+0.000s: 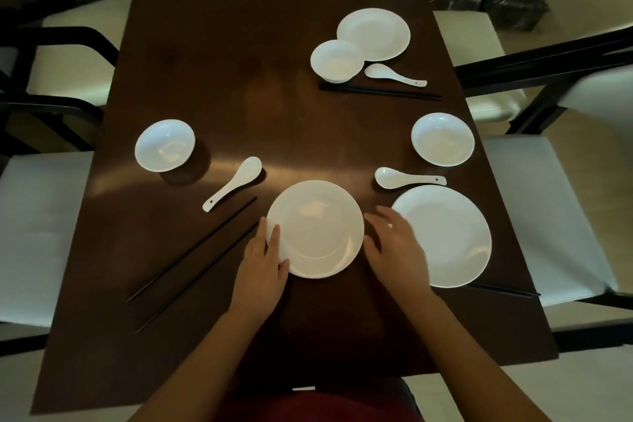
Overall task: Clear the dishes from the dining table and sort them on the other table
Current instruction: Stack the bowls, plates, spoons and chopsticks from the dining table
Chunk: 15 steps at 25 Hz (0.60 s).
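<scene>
A white plate (pixel 315 228) lies near the front of the dark wooden dining table (pixel 222 62). My left hand (pixel 263 260) holds its left rim, thumb on top of the edge. My right hand (pixel 394 247) is beside its right rim with fingers spread, touching or nearly touching it. A larger white plate (pixel 452 236) lies to the right, partly under my right hand. White bowls sit at the left (pixel 164 146), right (pixel 442 139) and back (pixel 336 61). A third plate (pixel 374 33) lies at the back.
White spoons lie at the left (pixel 234 181), right (pixel 407 178) and back (pixel 394 74). Black chopsticks lie at the front left (pixel 195 260), under the right plate (pixel 503 290) and by the back bowl (pixel 380 91). Chairs with white seats (pixel 548 216) flank the table.
</scene>
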Tool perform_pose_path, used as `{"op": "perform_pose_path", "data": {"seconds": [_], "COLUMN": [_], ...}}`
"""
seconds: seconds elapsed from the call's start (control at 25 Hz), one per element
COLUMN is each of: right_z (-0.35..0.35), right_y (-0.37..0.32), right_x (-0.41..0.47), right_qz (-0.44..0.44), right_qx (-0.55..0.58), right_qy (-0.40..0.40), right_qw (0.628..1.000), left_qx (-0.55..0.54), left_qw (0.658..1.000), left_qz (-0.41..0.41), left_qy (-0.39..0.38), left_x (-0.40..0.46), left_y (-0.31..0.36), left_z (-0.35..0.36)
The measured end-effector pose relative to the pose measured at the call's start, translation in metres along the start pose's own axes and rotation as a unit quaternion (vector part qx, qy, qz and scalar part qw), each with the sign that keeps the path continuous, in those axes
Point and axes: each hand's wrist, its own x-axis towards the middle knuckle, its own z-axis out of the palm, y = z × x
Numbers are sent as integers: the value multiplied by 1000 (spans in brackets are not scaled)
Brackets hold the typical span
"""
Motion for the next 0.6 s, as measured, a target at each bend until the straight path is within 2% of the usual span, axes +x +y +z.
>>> {"op": "perform_pose_path", "data": {"seconds": [0.08, 0.16, 0.24, 0.36, 0.4, 0.6], "right_z": [-29, -57, -76, -80, -79, -76], "right_y": [31, 73, 108, 133, 137, 152], "right_x": [-4, -6, -4, 4, 6, 10], "right_qz": [76, 173, 253, 293, 294, 332], "right_qx": [57, 58, 44, 88, 103, 187], "right_qy": [97, 126, 70, -27, -39, -28], "right_qw": [991, 975, 964, 952, 950, 924], "left_qx": [-104, -174, -285, -500, -517, -539], "left_qw": [992, 980, 948, 815, 796, 777], "left_qz": [-66, -90, -131, -290, -312, -324], "left_qy": [13, 39, 50, 31, 25, 13], "left_x": [3, 7, 12, 19, 21, 24], "left_y": [4, 7, 6, 7, 5, 3], "left_z": [-1, -2, -3, -7, -7, -9]}}
